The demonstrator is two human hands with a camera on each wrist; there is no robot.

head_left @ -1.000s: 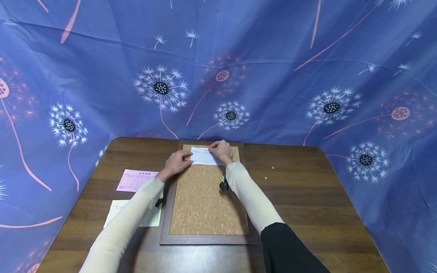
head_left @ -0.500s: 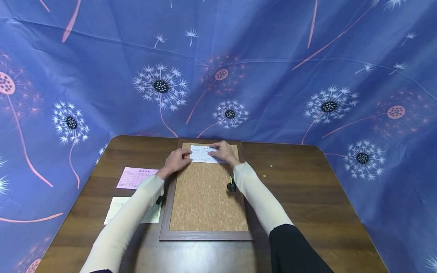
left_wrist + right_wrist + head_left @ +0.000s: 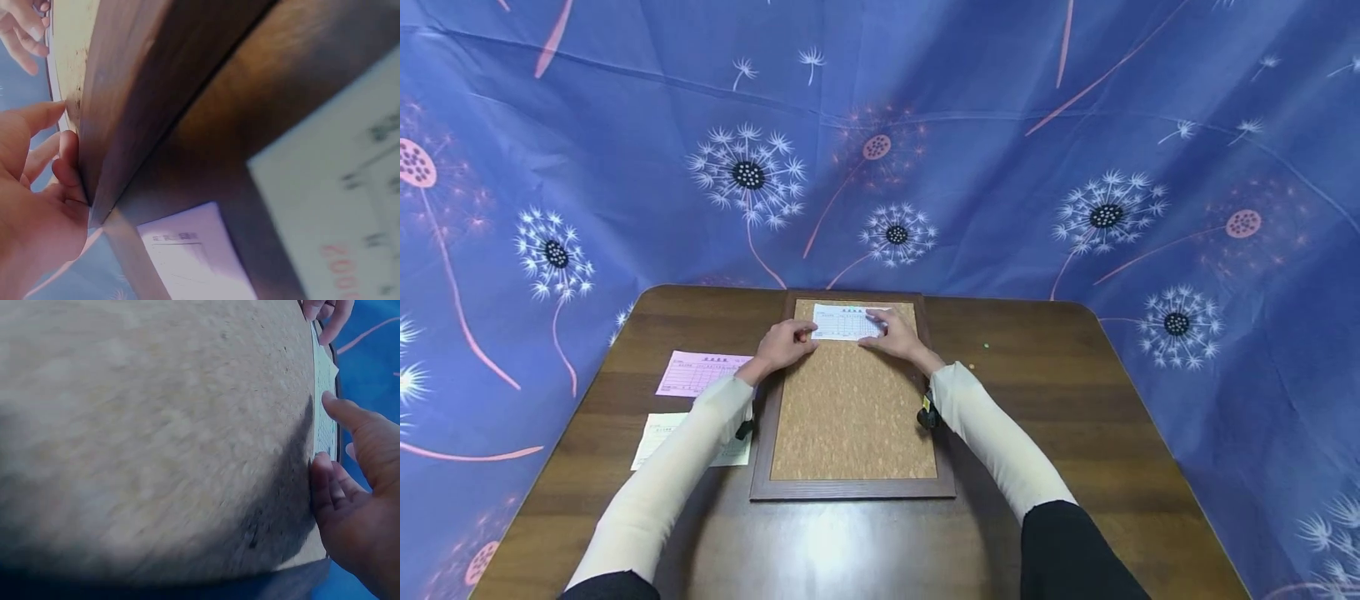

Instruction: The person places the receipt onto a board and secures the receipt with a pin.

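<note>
A white printed slip [image 3: 833,323] lies across the top of a cork board [image 3: 850,408] with a dark wooden frame. At its left edge is my left hand [image 3: 782,346], thumb and fingertips touching around the lower left corner. My right hand [image 3: 901,337] rests over the slip's right end, with thumb and fingers spread apart. Along the cork, the right wrist view shows the slip [image 3: 322,381] from low down, under the right fingertips. In the left wrist view, the left hand [image 3: 37,206] is beside the frame, thumb extended and other fingers bent.
Left of the board lie a pink slip [image 3: 700,372] and a pale green slip [image 3: 658,435], partly covered by the left arm. Two tiny dots, one green [image 3: 987,345] and one orange [image 3: 972,367], sit right of the board. A blue patterned cloth [image 3: 970,167] hangs behind the table.
My right hand has shifted right along the slip and opened wider, uncovering more of its print. My left hand stays at the left edge. The head view has tilted down slightly.
</note>
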